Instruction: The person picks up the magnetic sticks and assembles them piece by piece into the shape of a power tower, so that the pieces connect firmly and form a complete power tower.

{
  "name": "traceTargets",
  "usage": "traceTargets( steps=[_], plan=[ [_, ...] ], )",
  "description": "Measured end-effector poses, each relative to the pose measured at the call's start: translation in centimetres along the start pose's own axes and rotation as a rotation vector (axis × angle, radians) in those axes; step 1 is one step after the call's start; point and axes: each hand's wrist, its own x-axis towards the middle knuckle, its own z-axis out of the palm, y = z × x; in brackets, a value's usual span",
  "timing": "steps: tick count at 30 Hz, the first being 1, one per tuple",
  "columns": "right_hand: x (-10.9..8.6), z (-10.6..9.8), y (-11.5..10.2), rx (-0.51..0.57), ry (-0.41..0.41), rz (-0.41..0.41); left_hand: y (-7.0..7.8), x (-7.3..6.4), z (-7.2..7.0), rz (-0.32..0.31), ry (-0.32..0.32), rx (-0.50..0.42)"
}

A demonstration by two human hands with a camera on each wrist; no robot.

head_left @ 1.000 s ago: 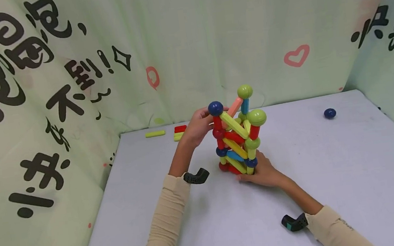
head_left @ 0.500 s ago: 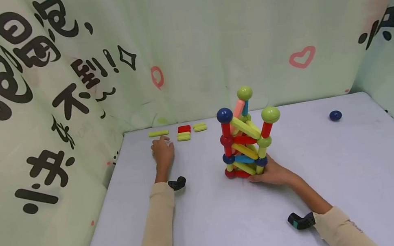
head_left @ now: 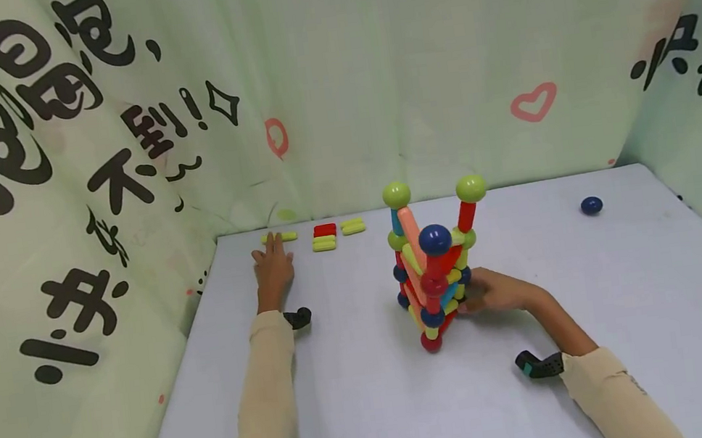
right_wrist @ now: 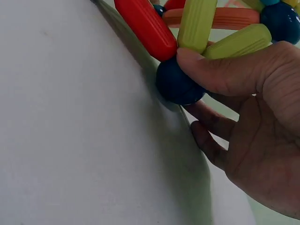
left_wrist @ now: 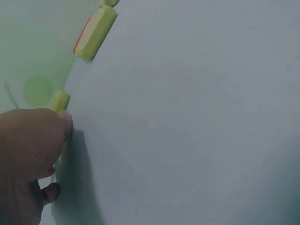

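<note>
A tower of colored magnetic sticks and balls (head_left: 439,266) stands upright on the table, right of the middle. My right hand (head_left: 498,290) grips its lower right corner. In the right wrist view the thumb and fingers pinch a dark blue ball (right_wrist: 180,82) at the base, where red and yellow-green sticks meet. At the far left, my left hand (head_left: 274,272) reaches over a yellow-green stick (head_left: 289,236), its fingers extended and overlapping it. In the left wrist view one end of that stick shows just beyond the fingertips; the rest is hidden behind the hand.
Red sticks (head_left: 325,230) and yellow-green sticks (head_left: 324,243) lie in a small group near the back edge, with another yellow-green pair (head_left: 353,226) to their right. A dark blue ball (head_left: 591,205) sits at the back right. A printed curtain (head_left: 324,105) hangs behind the table.
My left hand has left the tower's upper part and moved left to the lone stick. Two yellow-green sticks it covered now show. The tower has turned, bringing the blue-topped column to the front.
</note>
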Motion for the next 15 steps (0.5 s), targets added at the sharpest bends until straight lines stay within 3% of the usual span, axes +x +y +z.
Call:
traceTargets(
  steps=[4,8,11,13,15],
  plan=[
    [0.8,0.0,1.0,-0.048,0.136,-0.023,-0.4,0.0,0.0,0.047,0.051,0.067],
    [1.2,0.5,1.6,-0.089,0.254,-0.018,-0.6,-0.3,-0.1,0.091,0.195,0.123],
    [1.3,0.8,1.4,-0.062,0.274,-0.005,-0.2,-0.5,-0.4,0.086,0.270,0.145],
    [1.1,0.9,1.2,-0.039,0.265,0.015,0.6,-0.6,-0.8,0.062,0.274,0.085],
    [0.9,1.0,0.9,-0.018,0.242,0.034,2.0,-0.5,-1.3,0.047,0.253,-0.079]
  ],
)
